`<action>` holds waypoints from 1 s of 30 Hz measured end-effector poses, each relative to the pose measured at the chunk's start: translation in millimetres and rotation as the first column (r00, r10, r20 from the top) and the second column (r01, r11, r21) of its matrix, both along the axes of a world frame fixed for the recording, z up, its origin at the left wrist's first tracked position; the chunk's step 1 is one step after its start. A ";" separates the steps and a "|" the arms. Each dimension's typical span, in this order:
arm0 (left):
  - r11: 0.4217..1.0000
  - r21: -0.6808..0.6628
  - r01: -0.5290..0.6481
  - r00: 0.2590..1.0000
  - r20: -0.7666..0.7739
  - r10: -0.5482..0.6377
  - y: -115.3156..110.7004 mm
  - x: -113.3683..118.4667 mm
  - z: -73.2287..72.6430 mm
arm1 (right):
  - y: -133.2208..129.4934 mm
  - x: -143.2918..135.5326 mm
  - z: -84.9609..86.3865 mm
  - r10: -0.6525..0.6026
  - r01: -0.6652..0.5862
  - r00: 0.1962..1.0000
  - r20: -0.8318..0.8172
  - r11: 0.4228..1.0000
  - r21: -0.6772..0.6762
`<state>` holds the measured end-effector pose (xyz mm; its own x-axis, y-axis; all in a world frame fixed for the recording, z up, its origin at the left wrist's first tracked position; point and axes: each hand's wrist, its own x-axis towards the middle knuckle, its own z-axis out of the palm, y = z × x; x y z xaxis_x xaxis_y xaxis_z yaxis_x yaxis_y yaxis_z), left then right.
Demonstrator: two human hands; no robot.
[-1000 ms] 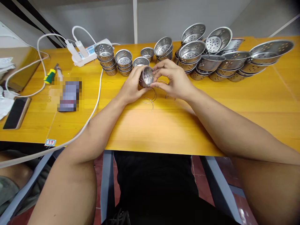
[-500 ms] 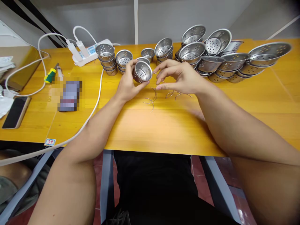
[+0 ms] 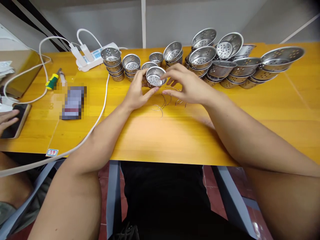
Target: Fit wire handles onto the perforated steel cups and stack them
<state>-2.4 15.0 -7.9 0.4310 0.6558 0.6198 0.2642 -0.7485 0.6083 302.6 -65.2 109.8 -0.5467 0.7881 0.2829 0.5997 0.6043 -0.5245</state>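
Observation:
A small perforated metal cup (image 3: 155,80) is in my left hand (image 3: 138,90), tilted with its mouth toward me. The left fingers wrap its far left side, and the thumb presses near its lower rim. My right hand (image 3: 183,85) is at the cup's right side, its forefinger reaching over the rim to the inner wall. Its thumb is held apart below, and I see nothing clearly gripped between thumb and fingers. Thin curved wire pieces (image 3: 162,111) lie on the table beneath the hands. Just behind the held cup stands another small cup (image 3: 149,65).
Stacked perforated cups (image 3: 111,58) stand at the back, with larger perforated bowls (image 3: 235,68) to the right. A power strip (image 3: 100,55), white cable (image 3: 106,96), green-yellow screwdriver (image 3: 52,82) and blurred-out phone (image 3: 73,102) lie left. Another person's hand (image 3: 7,120) rests on a second phone (image 3: 21,120).
The cup in my left hand has turned more upright. My right hand has moved slightly left, its forefinger now over the cup's rim. Another person's hand has come onto the phone at far left.

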 end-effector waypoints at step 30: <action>0.964 -0.094 -0.250 0.959 -0.163 0.233 -17.7 -5.6 15.9 | 66.9 -54.6 19.1 -0.256 0.245 0.961 0.106 0.963 0.112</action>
